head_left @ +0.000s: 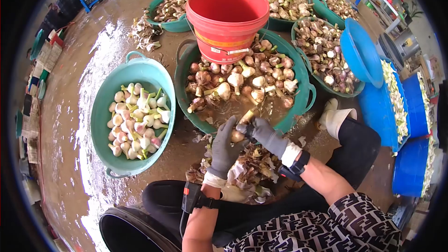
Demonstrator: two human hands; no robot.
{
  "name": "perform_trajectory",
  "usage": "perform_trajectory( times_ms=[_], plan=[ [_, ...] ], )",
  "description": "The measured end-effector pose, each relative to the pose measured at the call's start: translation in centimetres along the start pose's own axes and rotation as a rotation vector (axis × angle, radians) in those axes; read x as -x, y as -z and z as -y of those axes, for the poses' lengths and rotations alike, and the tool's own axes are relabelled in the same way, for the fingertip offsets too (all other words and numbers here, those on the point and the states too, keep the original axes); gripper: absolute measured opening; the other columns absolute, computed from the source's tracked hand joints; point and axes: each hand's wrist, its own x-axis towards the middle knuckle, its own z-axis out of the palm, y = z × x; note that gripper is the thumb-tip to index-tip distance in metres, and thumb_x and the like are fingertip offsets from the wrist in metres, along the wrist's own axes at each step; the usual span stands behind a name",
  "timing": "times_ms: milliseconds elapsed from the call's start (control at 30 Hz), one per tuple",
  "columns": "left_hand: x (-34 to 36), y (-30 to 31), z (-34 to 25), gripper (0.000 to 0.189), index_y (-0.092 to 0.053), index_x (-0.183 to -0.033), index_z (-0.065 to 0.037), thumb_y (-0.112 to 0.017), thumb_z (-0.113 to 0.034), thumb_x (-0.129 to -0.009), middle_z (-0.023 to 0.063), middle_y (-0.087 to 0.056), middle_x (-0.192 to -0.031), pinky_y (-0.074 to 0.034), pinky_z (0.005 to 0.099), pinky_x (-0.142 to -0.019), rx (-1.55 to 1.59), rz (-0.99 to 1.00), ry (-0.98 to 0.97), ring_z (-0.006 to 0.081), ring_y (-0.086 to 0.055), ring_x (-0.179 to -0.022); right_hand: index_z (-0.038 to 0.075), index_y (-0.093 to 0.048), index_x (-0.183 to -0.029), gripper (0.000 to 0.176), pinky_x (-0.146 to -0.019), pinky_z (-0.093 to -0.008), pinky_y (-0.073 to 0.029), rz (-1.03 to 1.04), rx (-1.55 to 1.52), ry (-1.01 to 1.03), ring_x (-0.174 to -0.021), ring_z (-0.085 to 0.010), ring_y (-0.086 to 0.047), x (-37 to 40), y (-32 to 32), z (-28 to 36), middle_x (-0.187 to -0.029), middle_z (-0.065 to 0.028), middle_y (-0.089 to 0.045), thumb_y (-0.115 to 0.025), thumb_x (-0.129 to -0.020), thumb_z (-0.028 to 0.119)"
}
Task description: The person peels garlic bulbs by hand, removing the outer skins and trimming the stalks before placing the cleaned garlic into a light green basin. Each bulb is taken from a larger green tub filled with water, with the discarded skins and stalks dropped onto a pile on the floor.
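A garlic bulb point(238, 136) with a thick stem pointing up and away is between my two hands, just over the near rim of a green tub. My left hand point(225, 151), in a grey glove, closes on the bulb from the left. From the right my right hand point(269, 136), gloved the same, is closed on it, with dark fingertips by the stem; whether it also holds a small tool is hidden. Muddy unpeeled garlic point(268, 81) lies in brown water in the green tub point(181, 94). Peeled skins point(252, 170) are heaped below my hands.
A red bucket point(228, 32) stands in the middle tub. Clean white garlic point(137, 121) fills part of the left green tub point(100, 130). More garlic tubs stand behind, and blue containers point(410, 170) at right. A black bucket point(135, 228) is by my left knee. The floor point(70, 126) is wet.
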Motion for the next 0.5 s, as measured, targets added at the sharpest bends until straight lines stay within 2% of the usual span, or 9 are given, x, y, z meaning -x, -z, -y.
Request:
perform_trajectory(
  times_ms=[67,133,167,267,333,367,433,467,500],
  plan=[
    [0.2,0.2,-0.6,0.066,-0.042,-0.119,-0.002,-0.073,-0.009,-0.061,0.0156,-0.052,-0.1,-0.043,0.0341,-0.078,-0.044,-0.047,0.033,0.0295,-0.052,-0.091,0.0,-0.057,-0.084,0.029,-0.04,-0.021,-0.041,-0.023,0.021,-0.023,-0.046,-0.0099,-0.051,-0.1,-0.5,0.1,-0.069,-0.0061,-0.058,-0.065,-0.075,0.027],
    [0.5,0.2,0.0,0.064,-0.044,-0.117,-0.002,-0.074,-0.011,-0.061,0.0156,-0.052,-0.098,-0.043,0.0343,-0.076,-0.07,-0.089,0.017,0.0297,-0.052,-0.089,-0.003,-0.056,-0.083,0.028,-0.038,-0.0213,-0.041,0.009,-0.131,-0.167,-0.044,-0.0109,-0.051,0.1,-0.7,1.0,-0.068,-0.0063,-0.058,-0.065,-0.076,0.022],
    [0.6,0.4,0.2,0.064,-0.044,-0.116,-0.001,-0.074,-0.013,-0.061,0.0159,-0.051,-0.097,-0.043,0.0343,-0.076,-0.068,-0.068,0.035,0.03,-0.052,-0.089,-0.004,-0.055,-0.079,0.024,-0.036,-0.0223,-0.041,0.019,-0.168,-0.175,-0.043,-0.0117,-0.052,0.3,-0.7,1.6,-0.064,-0.0058,-0.056,-0.064,-0.077,0.018],
    [0.7,0.4,0.9,0.064,-0.045,-0.116,0.0,-0.075,-0.016,-0.062,0.0146,-0.051,-0.096,-0.043,0.0335,-0.075,-0.011,-0.054,0.044,0.0278,-0.052,-0.089,-0.002,-0.053,-0.074,0.019,-0.035,-0.0225,-0.04,0.077,-0.153,-0.202,-0.042,-0.0117,-0.052,0.2,0.1,1.4,-0.059,-0.0055,-0.055,-0.062,-0.078,0.014],
    [0.6,0.2,1.4,0.055,-0.045,-0.116,0.001,-0.067,-0.025,-0.073,0.0109,-0.054,-0.093,-0.043,0.0303,-0.07,0.397,-0.049,0.093,0.0214,-0.053,-0.086,0.001,-0.051,-0.069,0.017,-0.033,-0.0229,-0.039,0.1,-0.214,-0.153,-0.04,-0.0117,-0.051,-0.2,0.4,0.7,-0.056,-0.0062,-0.054,-0.062,-0.077,0.011],
    [0.9,0.5,1.7,0.055,-0.045,-0.116,0.001,-0.067,-0.025,-0.073,0.0109,-0.054,-0.093,-0.043,0.0303,-0.07,0.396,-0.05,0.091,0.0214,-0.053,-0.086,0.001,-0.051,-0.068,0.017,-0.033,-0.0232,-0.038,0.12,-0.246,-0.12,-0.039,-0.012,-0.051,-0.4,0.5,0.4,-0.055,-0.0065,-0.054,-0.062,-0.077,0.01],
    [0.7,2.0,0.4,0.051,-0.045,-0.115,0.004,-0.053,-0.035,-0.084,0.0085,-0.056,-0.092,-0.044,0.0248,-0.068,1.093,0.056,0.485,0.0145,-0.054,-0.084,0.002,-0.051,-0.063,0.019,-0.035,-0.0255,-0.038,0.125,-0.272,-0.096,-0.04,-0.012,-0.049,-0.3,0.8,-0.2,-0.053,-0.0048,-0.054,-0.063,-0.076,0.011],
    [0.7,2.1,0.9,0.051,-0.045,-0.115,0.004,-0.053,-0.035,-0.084,0.0085,-0.056,-0.092,-0.044,0.0248,-0.068,1.092,0.052,0.487,0.0145,-0.054,-0.084,0.002,-0.051,-0.063,0.019,-0.035,-0.0255,-0.038,0.128,-0.272,-0.098,-0.04,-0.012,-0.049,-0.6,0.7,-1.0,-0.053,-0.0048,-0.054,-0.063,-0.076,0.011],
    [0.4,2.3,1.1,0.051,-0.044,-0.115,0.005,-0.048,-0.037,-0.086,0.0079,-0.056,-0.091,-0.043,0.0229,-0.065,1.356,0.144,0.53,0.012,-0.053,-0.08,0.001,-0.051,-0.062,0.02,-0.038,-0.027,-0.039,0.068,-0.002,0.036,-0.042,-0.0115,-0.049,-0.6,0.2,-0.6,-0.052,-0.005,-0.054,-0.063,-0.075,0.011]
  ],
)
